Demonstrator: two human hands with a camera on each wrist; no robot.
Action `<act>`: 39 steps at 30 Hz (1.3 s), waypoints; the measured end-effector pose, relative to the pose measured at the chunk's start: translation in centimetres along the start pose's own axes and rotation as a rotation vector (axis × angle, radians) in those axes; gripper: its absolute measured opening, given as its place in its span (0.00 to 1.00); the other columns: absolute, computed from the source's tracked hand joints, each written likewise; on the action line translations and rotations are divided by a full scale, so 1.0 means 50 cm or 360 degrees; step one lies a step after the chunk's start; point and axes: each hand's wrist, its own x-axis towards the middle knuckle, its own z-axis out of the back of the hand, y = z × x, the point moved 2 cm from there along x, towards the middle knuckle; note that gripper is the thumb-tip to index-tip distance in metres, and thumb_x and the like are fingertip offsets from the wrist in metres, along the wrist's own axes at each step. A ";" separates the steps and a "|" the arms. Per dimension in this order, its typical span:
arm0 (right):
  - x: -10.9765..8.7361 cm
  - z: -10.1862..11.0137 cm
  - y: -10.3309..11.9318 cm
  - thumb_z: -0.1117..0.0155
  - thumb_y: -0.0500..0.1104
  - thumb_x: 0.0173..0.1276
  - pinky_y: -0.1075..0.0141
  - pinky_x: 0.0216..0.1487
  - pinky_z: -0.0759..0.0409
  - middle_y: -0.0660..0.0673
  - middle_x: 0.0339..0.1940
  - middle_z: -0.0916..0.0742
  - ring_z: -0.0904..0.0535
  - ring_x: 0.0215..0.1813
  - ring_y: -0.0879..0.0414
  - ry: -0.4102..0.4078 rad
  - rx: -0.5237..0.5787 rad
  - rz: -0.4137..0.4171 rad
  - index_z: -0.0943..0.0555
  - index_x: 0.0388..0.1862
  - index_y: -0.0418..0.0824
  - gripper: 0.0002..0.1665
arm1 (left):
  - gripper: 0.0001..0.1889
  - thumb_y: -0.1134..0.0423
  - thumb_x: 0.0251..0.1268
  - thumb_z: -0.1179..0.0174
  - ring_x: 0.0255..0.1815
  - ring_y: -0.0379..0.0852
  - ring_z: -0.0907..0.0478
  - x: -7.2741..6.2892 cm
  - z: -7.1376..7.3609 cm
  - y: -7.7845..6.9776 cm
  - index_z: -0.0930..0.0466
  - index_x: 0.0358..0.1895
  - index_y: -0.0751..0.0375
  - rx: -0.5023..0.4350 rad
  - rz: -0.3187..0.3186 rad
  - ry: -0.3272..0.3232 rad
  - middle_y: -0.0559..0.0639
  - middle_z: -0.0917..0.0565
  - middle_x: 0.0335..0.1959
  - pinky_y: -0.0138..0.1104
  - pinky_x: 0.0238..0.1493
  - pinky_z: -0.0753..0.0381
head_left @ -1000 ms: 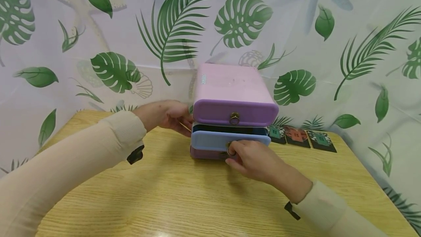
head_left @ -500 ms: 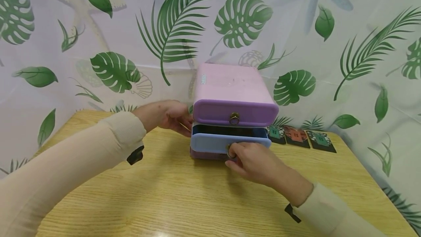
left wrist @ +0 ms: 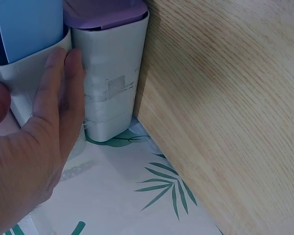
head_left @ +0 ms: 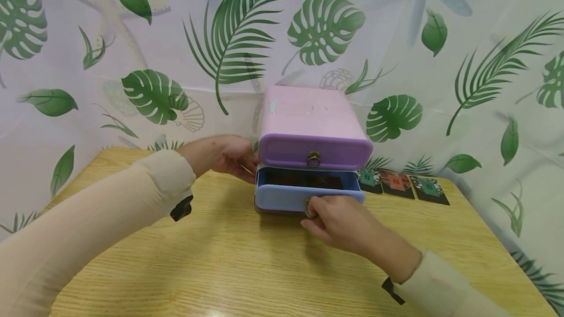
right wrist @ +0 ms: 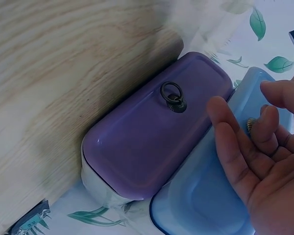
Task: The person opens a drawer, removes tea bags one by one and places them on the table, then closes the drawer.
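A stack of small drawers with a pink top (head_left: 313,111) stands against the back of the table. Its purple top drawer (head_left: 282,151) is closed, while the blue middle drawer (head_left: 282,197) is pulled partway out, with dark flat shapes inside. My right hand (head_left: 343,221) holds that drawer's ring pull (head_left: 308,209) with curled fingers; its fingers hide most of the ring. Along the left side of the stack, my left hand (head_left: 235,157) touches the casing; its fingers (left wrist: 49,88) lie extended on the white side wall (left wrist: 24,88) of the blue drawer's unit.
Three dark patterned cards, green (head_left: 370,179), red (head_left: 397,183) and green (head_left: 428,189), lie in a row to the right of the stack. A leaf-print cloth (head_left: 167,38) hangs behind the wooden table (head_left: 211,258).
My right hand has drawn the blue drawer further out towards me, and more of its inside shows. My left hand stays at the side of the stack.
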 end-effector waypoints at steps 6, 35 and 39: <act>-0.003 0.001 0.004 0.30 0.46 0.65 0.75 0.23 0.33 0.55 0.20 0.23 0.34 0.21 0.68 0.0021 0.0000 -0.0008 0.24 0.29 0.44 0.13 | 0.09 0.73 0.72 0.55 0.38 0.52 0.16 0.001 -0.001 0.001 0.27 0.48 0.70 0.0023 -0.0009 0.0026 0.64 0.19 0.43 0.45 0.56 0.16; -0.019 0.011 0.028 0.28 0.47 0.63 0.76 0.22 0.37 0.58 0.18 0.27 0.37 0.20 0.69 -0.0002 -0.0028 0.0038 0.26 0.26 0.46 0.14 | 0.08 0.74 0.72 0.56 0.35 0.51 0.16 0.005 0.006 0.004 0.27 0.45 0.70 0.0004 -0.0044 0.0073 0.62 0.18 0.40 0.42 0.48 0.13; -0.019 0.014 0.031 0.31 0.43 0.65 0.76 0.21 0.38 0.58 0.17 0.28 0.38 0.19 0.71 0.0027 -0.0002 0.0035 0.26 0.26 0.47 0.12 | 0.08 0.74 0.72 0.56 0.36 0.50 0.16 0.006 0.009 0.005 0.26 0.44 0.69 -0.0005 -0.0036 0.0085 0.62 0.19 0.41 0.41 0.46 0.13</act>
